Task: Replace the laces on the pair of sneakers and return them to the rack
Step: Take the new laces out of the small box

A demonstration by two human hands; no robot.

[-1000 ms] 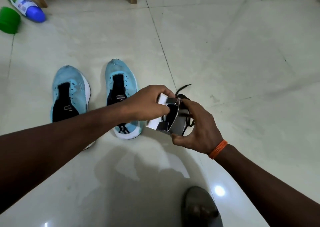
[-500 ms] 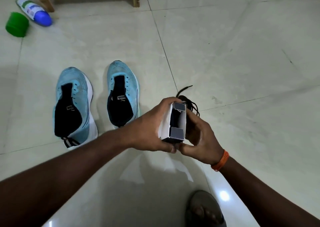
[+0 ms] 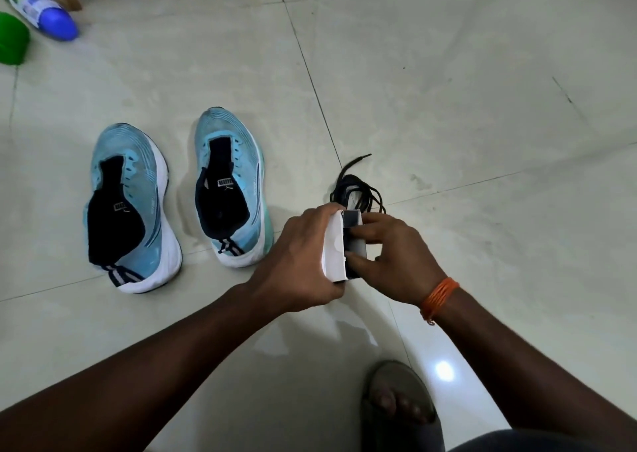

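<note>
Left hand (image 3: 303, 255) and right hand (image 3: 396, 258) clamp the small box (image 3: 332, 248) right of the sneakers (image 3: 220, 131); a steady hold should ease its contents out.

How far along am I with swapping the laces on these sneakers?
Done: the sneakers sit on the floor with no laces in them, and a bundle of black laces lies nearby. In hand: your left hand grips a small white box while your right hand pinches its open end; its contents are hidden. Left: lacing both shoes and putting them away.
</note>
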